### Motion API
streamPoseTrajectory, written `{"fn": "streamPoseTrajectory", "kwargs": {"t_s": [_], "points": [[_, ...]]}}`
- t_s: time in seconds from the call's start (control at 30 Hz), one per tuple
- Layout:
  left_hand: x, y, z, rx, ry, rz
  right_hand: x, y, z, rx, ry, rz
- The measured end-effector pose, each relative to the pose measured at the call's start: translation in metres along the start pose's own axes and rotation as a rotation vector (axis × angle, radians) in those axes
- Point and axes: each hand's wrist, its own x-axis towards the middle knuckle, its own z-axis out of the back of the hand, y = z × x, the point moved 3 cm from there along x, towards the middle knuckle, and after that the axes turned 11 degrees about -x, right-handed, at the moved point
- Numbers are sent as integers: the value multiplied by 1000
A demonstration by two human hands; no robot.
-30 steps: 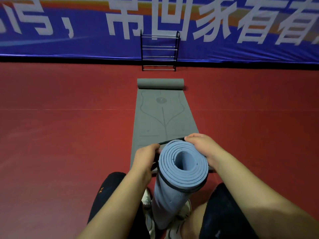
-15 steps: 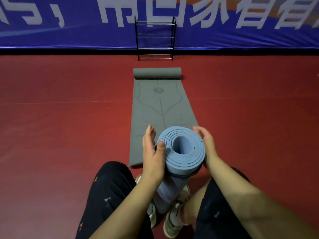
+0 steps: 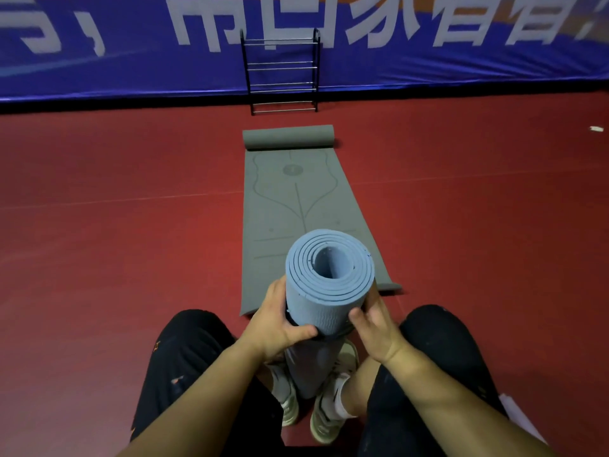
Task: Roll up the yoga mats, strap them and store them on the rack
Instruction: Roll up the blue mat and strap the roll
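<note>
1. The left hand (image 3: 276, 328) is wrapped around the left side of the rolled blue yoga mat (image 3: 326, 285), with the thumb pressed across the front of the roll and the fingers hidden behind it.
2. A dark strap (image 3: 293, 319) is seen as a thin band around the roll just at the left thumb; whether it is fastened cannot be told.
3. The blue mat is held upright between the two hands, its spiral end facing up towards the camera and its lower end set between the white shoes (image 3: 324, 413), below the hands.
4. The right hand (image 3: 375, 331) is laid against the right side of the roll, the thumb touching the front of the mat and the fingers curled behind it, so the roll is gripped from both sides.
5. The person's knees in black trousers (image 3: 184, 367) are spread to either side of the hands, below and outside them.
6. Beyond the hands, a grey yoga mat (image 3: 296, 206) is spread flat on the red floor (image 3: 115, 242), its near edge lying just behind the blue roll and its far end partly rolled up.
7. Further beyond the hands, past the grey mat's rolled end, a black rack (image 3: 281, 72) with metal rungs is stood against a blue banner (image 3: 131, 61) bearing large white characters.
8. Far to the right of the hands, a small white scrap (image 3: 596, 128) is seen on the floor.
</note>
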Motion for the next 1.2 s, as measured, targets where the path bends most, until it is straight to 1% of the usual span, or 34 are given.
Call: {"fn": "streamPoseTrajectory", "kwargs": {"t_s": [0.07, 0.13, 0.17, 0.23, 0.33, 0.37, 0.43, 0.47, 0.5, 0.53, 0.57, 0.63, 0.67, 0.73, 0.8, 0.87, 0.93, 0.97, 1.0, 1.03, 1.07, 1.1, 1.2], "points": [[-1, 0, 1, 48, -50, 5, 1, 1, 4, 13, -46, 2], [-1, -9, 2, 62, -120, -64, 0, 0, 4, -22, -72, -14], [0, -15, 1, 53, -117, -93, 2, 0, 3, -37, -41, -43], [2, -13, -4, 9, -48, -78, 4, -4, -3, -80, 67, -148], [6, 16, -6, -12, 5, 74, 1, -29, -10, -232, 218, -331], [6, 27, -6, 26, 27, 136, -2, -39, -11, -286, 264, -388], [5, 41, -6, 173, 49, 256, -6, -51, -11, -347, 312, -434], [5, 43, -6, 187, 32, 274, -8, -53, -11, -333, 312, -432], [4, 38, -6, 148, 11, 205, -8, -49, -10, -286, 287, -412], [5, 30, -7, 95, -12, 91, -7, -43, -9, -235, 236, -386], [4, 18, -7, 65, -35, -8, -4, -35, -6, -189, 153, -351], [6, 3, -6, 17, -61, -106, 0, -24, 4, -122, -5, -287], [7, 1, -6, -18, -54, -118, 1, -21, 6, -91, -22, -264], [10, 6, -9, -75, -28, -96, 0, -23, -3, -85, 69, -271], [11, 21, -13, -89, -11, -17, -3, -35, -14, -126, 169, -361], [12, 43, -14, -83, 24, 157, -6, -48, -19, -151, 260, -451], [10, 60, -12, 57, 82, 357, -9, -55, -21, -251, 418, -514], [8, 66, -11, 179, 125, 452, -12, -58, -21, -325, 486, -545], [3, 67, -12, 304, 158, 557, -14, -59, -20, -382, 518, -568], [-1, 66, -13, 392, 173, 630, -16, -58, -19, -398, 515, -566], [-2, 64, -13, 403, 158, 644, -14, -58, -18, -380, 471, -541], [-1, 61, -14, 358, 134, 598, -12, -57, -16, -336, 402, -514], [4, 48, -12, 133, 14, 314, -5, -46, -6, -193, 190, -440]]}}
